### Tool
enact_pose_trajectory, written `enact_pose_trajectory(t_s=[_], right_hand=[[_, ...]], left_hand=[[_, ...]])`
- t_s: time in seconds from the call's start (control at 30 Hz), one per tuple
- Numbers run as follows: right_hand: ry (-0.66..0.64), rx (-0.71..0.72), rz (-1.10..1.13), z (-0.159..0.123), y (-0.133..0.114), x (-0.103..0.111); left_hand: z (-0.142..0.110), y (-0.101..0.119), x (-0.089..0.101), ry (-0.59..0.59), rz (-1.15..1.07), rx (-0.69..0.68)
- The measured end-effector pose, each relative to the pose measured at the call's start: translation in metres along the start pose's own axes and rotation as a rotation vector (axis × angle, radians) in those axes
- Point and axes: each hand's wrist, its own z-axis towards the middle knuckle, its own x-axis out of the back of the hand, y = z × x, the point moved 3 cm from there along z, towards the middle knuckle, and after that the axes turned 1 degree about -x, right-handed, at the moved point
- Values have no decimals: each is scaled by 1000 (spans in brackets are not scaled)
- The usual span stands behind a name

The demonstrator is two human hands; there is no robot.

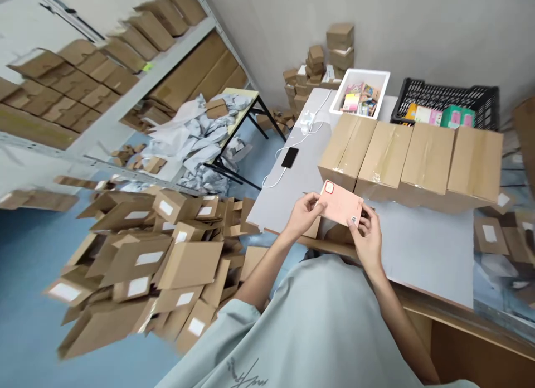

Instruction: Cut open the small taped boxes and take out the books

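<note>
I hold a flat pink packet (pixel 340 203) with a barcode sticker in both hands, just above the near edge of a grey table (pixel 418 243). My left hand (pixel 304 214) pinches its left edge. My right hand (pixel 366 237) grips its lower right corner, fingers curled around it. Under the packet a small brown carton (pixel 334 232) shows partly, mostly hidden by my hands.
Several large taped cartons (pixel 412 156) stand in a row behind my hands. A white bin (pixel 360 91) and a black crate (pixel 447 101) hold colourful packs. A phone (pixel 290 157) on a white cable lies left. Labelled small boxes (pixel 154 260) pile on the blue floor; shelves (pixel 92 81) stand left.
</note>
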Motion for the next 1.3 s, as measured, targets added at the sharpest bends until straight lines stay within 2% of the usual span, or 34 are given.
enact_pose_trajectory(t_s=[0.1,0.2,0.37,0.47,0.53,0.6,0.67,0.7,0.83,1.1,1.17,1.3], right_hand=[[125,62,38,15,-26,-14],[160,178,-80,23,-53,-25],[14,419,-465,38,-87,-54],[102,496,-585,63,-109,-72],[200,476,-512,82,-128,-83],[269,411,-319,98,-146,-94],[305,345,-101,104,-159,-104],[317,318,-8,104,-163,-109],[282,211,187,92,-167,-124],[231,220,232,81,-178,-131],[306,256,151,79,-178,-128],[606,483,-241,66,-189,-117]], left_hand=[[-2,6,9,94,-149,-25],[0,13,22,126,-286,-10],[26,47,45,83,-346,-144],[51,79,49,7,-371,-278],[65,98,49,-16,-382,-375],[75,110,51,64,-378,-431],[79,114,53,146,-366,-416],[79,113,53,136,-364,-393],[69,112,53,-61,-423,-343],[55,125,58,-72,-597,-363],[53,126,56,-50,-593,-374],[50,127,47,94,-498,-436]])
